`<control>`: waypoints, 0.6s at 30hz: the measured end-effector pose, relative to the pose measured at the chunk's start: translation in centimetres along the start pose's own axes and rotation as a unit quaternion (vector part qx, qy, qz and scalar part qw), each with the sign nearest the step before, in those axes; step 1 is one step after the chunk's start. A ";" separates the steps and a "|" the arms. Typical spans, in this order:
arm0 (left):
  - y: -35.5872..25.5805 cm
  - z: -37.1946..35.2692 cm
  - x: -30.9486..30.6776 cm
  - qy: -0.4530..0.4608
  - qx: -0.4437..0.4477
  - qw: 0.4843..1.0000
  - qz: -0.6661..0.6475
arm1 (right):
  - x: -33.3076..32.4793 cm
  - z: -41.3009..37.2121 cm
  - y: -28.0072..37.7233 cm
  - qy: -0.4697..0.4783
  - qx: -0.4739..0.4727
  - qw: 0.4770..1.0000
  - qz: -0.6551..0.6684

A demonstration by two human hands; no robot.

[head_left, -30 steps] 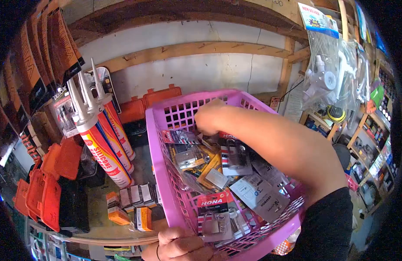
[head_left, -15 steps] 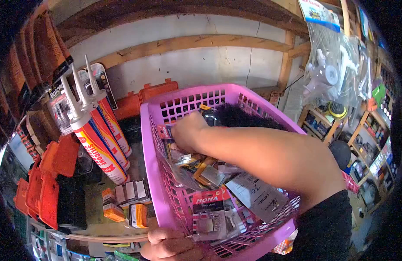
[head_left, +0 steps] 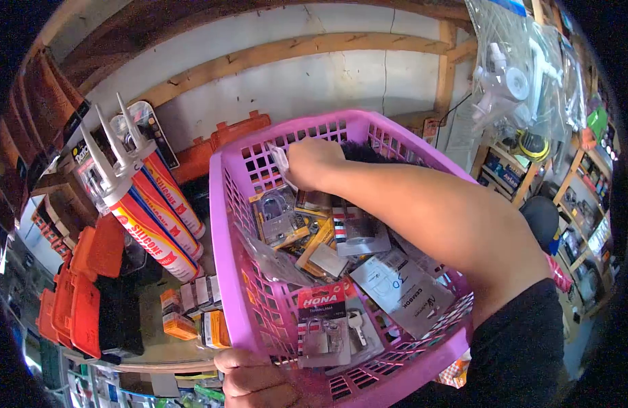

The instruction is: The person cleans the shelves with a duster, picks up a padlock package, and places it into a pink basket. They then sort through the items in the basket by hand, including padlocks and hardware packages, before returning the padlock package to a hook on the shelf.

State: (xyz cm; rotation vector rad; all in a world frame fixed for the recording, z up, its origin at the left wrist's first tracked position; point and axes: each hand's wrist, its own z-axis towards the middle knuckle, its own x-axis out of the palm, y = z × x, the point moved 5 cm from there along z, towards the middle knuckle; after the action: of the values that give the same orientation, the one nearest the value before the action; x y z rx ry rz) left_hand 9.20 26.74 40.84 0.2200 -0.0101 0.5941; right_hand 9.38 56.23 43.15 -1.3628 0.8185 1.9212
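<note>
A pink plastic basket [head_left: 222, 224] stands tilted in front of me. At its lower left rim, the fingers of my left hand [head_left: 253, 379] are wrapped over the edge. My right hand [head_left: 314, 163] reaches into the far part of the basket, its fingers closed on a thin blister pack [head_left: 280, 162] seen nearly edge-on; what it contains is hidden. Below that hand lie carded padlocks, among them a yellow-edged padlock pack [head_left: 276, 216] and a red HONA padlock card [head_left: 322, 323] beside a key. A grey-white card [head_left: 402, 289] lies to the right. Something black and fluffy [head_left: 375, 153] is partly behind my forearm.
Silicone tubes [head_left: 157, 234] stand left of the basket, near small orange-and-white boxes [head_left: 215, 329]. Open orange-lidded cases [head_left: 79, 306] sit at the far left. Bagged white plastic fittings [head_left: 511, 85] hang at the right, before stocked wooden shelves [head_left: 566, 180].
My right hand has risen a little from among the packs, bringing a blister pack up with it. More of the padlock packs show now. My left hand stays on the rim.
</note>
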 end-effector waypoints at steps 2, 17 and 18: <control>0.1 -0.1 0.1 -0.012 0.001 1.000 -0.005 | 0.2 0.5 -0.2 0.009 0.017 1.000 0.024; -0.1 0.1 0.0 0.012 -0.031 0.999 0.016 | -4.6 3.2 0.2 -0.029 -0.074 0.980 0.184; 0.0 0.2 0.1 0.001 -0.019 1.000 0.012 | -5.3 3.2 0.2 -0.026 -0.064 0.978 0.195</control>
State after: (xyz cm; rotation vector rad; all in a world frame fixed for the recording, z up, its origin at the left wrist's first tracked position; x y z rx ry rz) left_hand 9.28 26.73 41.01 0.1818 -0.0226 0.6166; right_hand 8.80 57.91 49.07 -1.2891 1.0111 2.3349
